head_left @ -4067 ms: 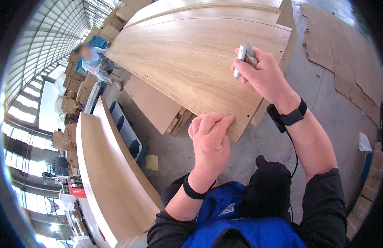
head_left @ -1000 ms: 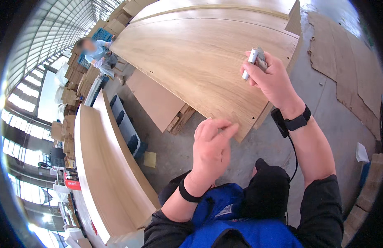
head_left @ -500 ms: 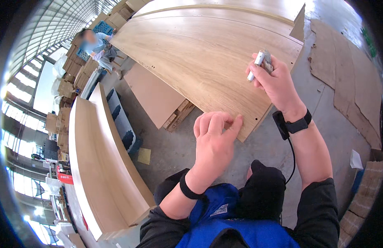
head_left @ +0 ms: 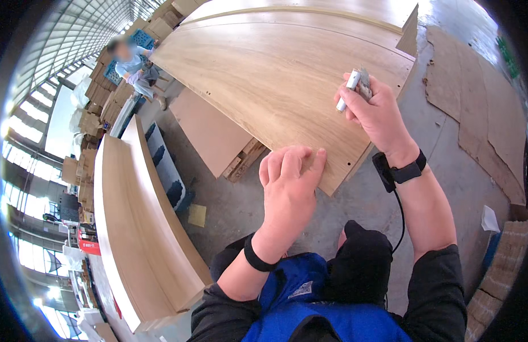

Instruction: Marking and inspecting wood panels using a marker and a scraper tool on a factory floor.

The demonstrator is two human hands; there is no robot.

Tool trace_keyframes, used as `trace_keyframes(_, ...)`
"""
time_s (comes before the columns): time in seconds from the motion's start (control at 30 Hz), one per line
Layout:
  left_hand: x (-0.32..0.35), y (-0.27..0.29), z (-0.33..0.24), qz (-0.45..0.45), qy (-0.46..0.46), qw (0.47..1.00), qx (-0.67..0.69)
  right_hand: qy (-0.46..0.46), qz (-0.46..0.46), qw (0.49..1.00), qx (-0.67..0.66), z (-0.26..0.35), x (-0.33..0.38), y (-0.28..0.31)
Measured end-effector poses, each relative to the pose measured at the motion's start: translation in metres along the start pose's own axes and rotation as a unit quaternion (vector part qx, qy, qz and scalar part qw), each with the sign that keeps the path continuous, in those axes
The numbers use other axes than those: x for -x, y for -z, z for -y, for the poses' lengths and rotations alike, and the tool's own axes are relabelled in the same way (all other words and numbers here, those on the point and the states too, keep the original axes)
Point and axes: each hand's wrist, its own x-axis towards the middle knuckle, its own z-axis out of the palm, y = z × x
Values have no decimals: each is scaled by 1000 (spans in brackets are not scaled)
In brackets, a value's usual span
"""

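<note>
My right hand (head_left: 381,117) is closed around a small white bar-shaped piece (head_left: 348,90) and a grey wad (head_left: 364,84), held above a large light wood-grain panel (head_left: 264,74). What the wad is made of I cannot make out. At the panel's near edge, left of its corner, is my left hand (head_left: 289,185). Its fingers curl at the edge and the thumb points onto the surface; the fingertips are partly hidden. Small dark holes dot the panel near its edges.
Long wood-grain boards (head_left: 144,228) stand at the left beside a blue-and-white bin (head_left: 164,165). Under the panel lies a brown sheet (head_left: 209,128) on a wooden pallet (head_left: 244,162). Flattened cardboard (head_left: 469,102) covers floor at right. A person (head_left: 132,68) sits at the panel's far left end.
My left hand has shifted slightly left and away along the panel's edge. The right hand keeps its hold on the white piece, with hardly any movement over the panel.
</note>
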Motion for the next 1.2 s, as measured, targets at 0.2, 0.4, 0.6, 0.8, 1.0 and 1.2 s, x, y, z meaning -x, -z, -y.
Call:
trace_keyframes(0.2, 14, 12, -11, 6, -27, 999, -24, -21, 11, 1000, 18, 2, 1, 3)
trace_keyframes(0.4, 13, 18, -12, -7, -30, 997, 76, -19, 8, 1000, 6, 5, 3, 0)
trace_keyframes(0.6, -1, -1, -6, 4, 16, 999, -41, 5, 9, 1000, 2, 3, 0, 1)
trace_keyframes(0.8, 6, 4, -8, -12, -35, 999, -39, 1, 9, 1000, -4, 1, 1, 2)
trace_keyframes(1.0, 16, 15, -13, 1, -36, 999, -4, 2, 10, 1000, -13, 3, 1, 1)
trace_keyframes(1.2, 11, 7, -11, -22, 53, 998, -7, -8, 4, 1000, -9, 6, 2, 0)
